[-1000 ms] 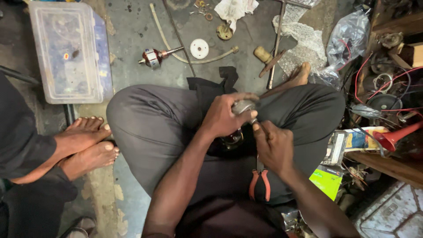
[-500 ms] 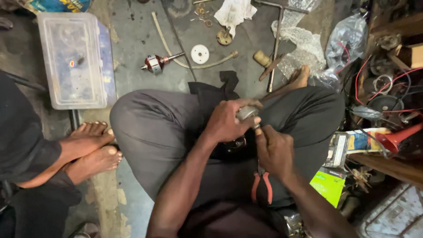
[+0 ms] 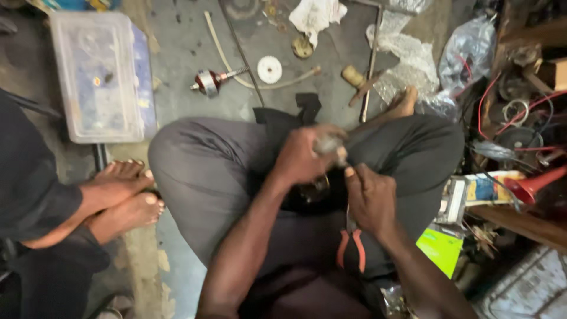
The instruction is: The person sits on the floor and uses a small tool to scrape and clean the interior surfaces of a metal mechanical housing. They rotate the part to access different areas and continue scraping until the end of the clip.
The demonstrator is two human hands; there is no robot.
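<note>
The person sits cross-legged on the floor, with both hands over the lap. The left hand (image 3: 304, 156) is curled tight around a small grey metal part (image 3: 326, 143). Only the top of the part peeks out between the fingers, and it looks blurry. The right hand (image 3: 371, 198) is just below and to the right of that grip. Its fingers are bent, and its fingertips touch the metal part at the bottom edge. I cannot tell if the right hand is pinching something small.

Right under the right hand, a pair of pliers (image 3: 351, 249) with orange handles lies on the lap. Far above the grip, on the floor, lie a small motor piece (image 3: 208, 81) with a thin rod, a white disc (image 3: 269, 69) and a white rag (image 3: 319, 13). Up and to the left sits a clear plastic box (image 3: 97, 74). To the left of the grip, past the knee, are another person's bare feet (image 3: 121, 198). To the right is a red funnel (image 3: 534, 184) among wires.
</note>
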